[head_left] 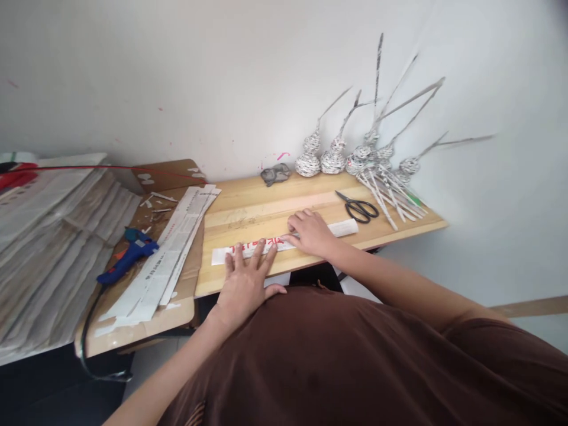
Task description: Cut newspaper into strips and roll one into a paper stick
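Note:
A long white newspaper strip (pixel 346 228) with red printed characters lies along the front of the wooden tabletop. My left hand (pixel 246 281) rests on its left part, fingers spread and flat against the paper. Further right, my right hand (pixel 313 234) is closed over the middle of the strip, thumb and fingers pinching at the paper by the red print. Something thin shows at those fingertips, too small to make out. Black-handled scissors (pixel 361 210) lie behind the strip's right end, apart from both hands.
Gourd-shaped woven paper pieces (pixel 307 164) stand against the wall, with several rolled paper sticks (pixel 390 192) before them. A grey crumpled lump (pixel 275 174) sits at the back. To the left are cut newspaper strips (pixel 166 254), a blue glue gun (pixel 128 254) and a tall newspaper stack (pixel 57 254).

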The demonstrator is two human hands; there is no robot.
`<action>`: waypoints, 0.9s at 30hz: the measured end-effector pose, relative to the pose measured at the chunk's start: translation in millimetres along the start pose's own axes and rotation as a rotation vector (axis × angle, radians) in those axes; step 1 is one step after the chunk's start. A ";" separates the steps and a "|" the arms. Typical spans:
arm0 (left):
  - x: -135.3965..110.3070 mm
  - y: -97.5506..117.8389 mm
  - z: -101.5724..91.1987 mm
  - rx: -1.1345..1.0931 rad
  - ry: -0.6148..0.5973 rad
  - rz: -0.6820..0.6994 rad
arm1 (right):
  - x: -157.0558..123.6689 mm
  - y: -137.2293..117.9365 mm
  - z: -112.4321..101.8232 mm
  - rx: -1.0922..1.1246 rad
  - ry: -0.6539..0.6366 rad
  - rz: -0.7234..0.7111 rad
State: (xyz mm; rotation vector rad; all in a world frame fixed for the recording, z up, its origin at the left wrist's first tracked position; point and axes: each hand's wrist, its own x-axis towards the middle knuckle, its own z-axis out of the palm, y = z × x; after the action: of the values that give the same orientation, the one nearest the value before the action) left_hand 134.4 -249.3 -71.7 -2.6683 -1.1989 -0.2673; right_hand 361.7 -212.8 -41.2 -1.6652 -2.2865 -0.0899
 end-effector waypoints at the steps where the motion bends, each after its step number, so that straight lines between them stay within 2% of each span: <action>1: 0.9 2.1 -0.9 0.008 -0.005 -0.002 | 0.5 -3.7 0.9 0.022 0.009 -0.004; 5: 1.6 3.2 -1.6 0.058 -0.032 0.005 | -1.6 -36.5 7.1 0.100 -0.003 -0.092; 8: -0.1 1.7 2.2 0.134 -0.065 0.013 | -11.2 -66.0 12.4 0.261 0.022 -0.277; 10: -1.4 1.7 3.6 0.177 -0.066 0.004 | -20.8 -76.2 15.0 0.261 0.024 -0.298; 12: -1.8 2.9 2.2 0.188 -0.064 -0.003 | -30.8 -75.4 16.6 0.236 -0.002 -0.294; 16: -0.2 6.3 -5.3 0.155 -0.064 0.006 | -48.1 -52.5 15.5 0.196 -0.091 -0.243; 20: -0.5 6.7 -8.3 0.157 -0.061 -0.005 | -62.4 -22.5 5.0 0.155 -0.162 -0.214; 23: -3.0 4.2 -6.3 0.160 -0.066 -0.004 | -73.1 5.2 -7.2 0.138 -0.221 -0.193; 27: -6.2 0.6 -1.8 0.154 -0.052 -0.001 | -89.7 49.0 -23.9 0.056 -0.257 -0.057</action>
State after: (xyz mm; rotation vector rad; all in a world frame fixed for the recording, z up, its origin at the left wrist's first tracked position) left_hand 130.6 -254.7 -71.6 -2.5566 -1.1848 -0.1020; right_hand 437.4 -284.9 -50.3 -1.6670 -2.4965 0.1852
